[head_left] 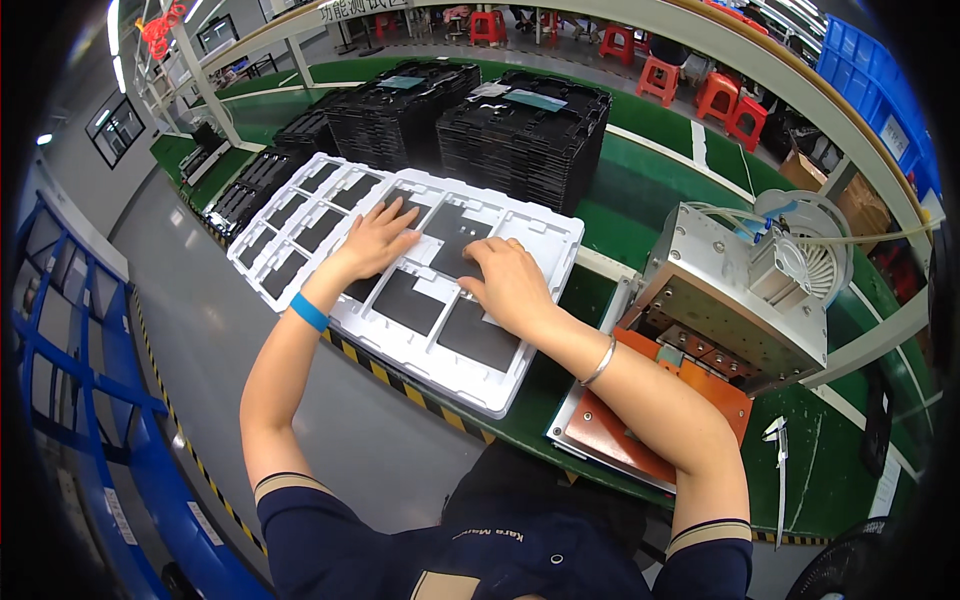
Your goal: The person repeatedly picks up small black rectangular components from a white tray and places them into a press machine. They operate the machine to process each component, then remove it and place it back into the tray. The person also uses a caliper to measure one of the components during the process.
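Observation:
A white moulded tray with dark flat panels in its compartments lies before me on the green bench. My left hand rests over a compartment in its left part, fingers spread across a dark panel. A blue band circles that wrist. My right hand is at the middle of the tray, thumb and fingers bent and apart, beside a dark panel; nothing shows between them. Nearer to me lie two more dark panels, one left and one right. The right palm's underside is hidden.
Another white tray with dark panels adjoins on the left. Tall stacks of black trays stand behind. To the right are a metal press-like machine, an orange plate under my right forearm, and a caliper. A blue rack stands left.

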Demonstrator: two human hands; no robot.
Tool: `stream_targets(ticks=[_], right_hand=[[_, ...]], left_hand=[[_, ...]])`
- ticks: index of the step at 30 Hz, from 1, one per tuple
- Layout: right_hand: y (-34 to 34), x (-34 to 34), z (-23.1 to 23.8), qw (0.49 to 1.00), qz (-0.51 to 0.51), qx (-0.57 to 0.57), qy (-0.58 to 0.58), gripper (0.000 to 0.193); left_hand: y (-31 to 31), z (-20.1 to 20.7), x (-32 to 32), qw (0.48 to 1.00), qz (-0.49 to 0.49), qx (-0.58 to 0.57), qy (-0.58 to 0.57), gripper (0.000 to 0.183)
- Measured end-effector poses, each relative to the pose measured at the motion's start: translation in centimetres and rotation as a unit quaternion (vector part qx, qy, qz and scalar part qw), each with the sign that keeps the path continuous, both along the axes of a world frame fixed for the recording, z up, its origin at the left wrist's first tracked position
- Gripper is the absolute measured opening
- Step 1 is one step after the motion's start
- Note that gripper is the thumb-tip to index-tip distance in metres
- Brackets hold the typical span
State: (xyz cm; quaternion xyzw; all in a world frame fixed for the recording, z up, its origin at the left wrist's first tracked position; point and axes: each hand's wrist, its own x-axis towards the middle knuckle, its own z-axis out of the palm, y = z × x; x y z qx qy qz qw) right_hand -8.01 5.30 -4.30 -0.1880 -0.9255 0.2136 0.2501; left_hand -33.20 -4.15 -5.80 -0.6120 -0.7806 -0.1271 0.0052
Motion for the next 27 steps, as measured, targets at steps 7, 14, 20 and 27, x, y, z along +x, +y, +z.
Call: stream_targets(ticks=[7,14,20,27], right_hand=[[1.5,-0.8,0.2,0.978,-0.012,-0.195,0.068,0.040],[1.0,9.0,5.3,0.964,0.013,-0.199,0.178,0.018],[-3.8,27.7,6.7,0.928,-0.147,-0.287,0.189,0.029],[-4.9,30.5,4.6,0.908,-0.320,-0.270,0.000,0.024]], left_hand=[[0.8,1.7,0.8,0.991,-0.058,0.121,-0.008,0.043],[1.4,6.5,12.2,0.915,-0.209,0.336,-0.081,0.024],[1.5,5.9,22.7,0.816,-0.498,0.245,-0.161,0.025],[4.8,2.0,27.6,0.761,-0.609,0.109,-0.197,0.035]])
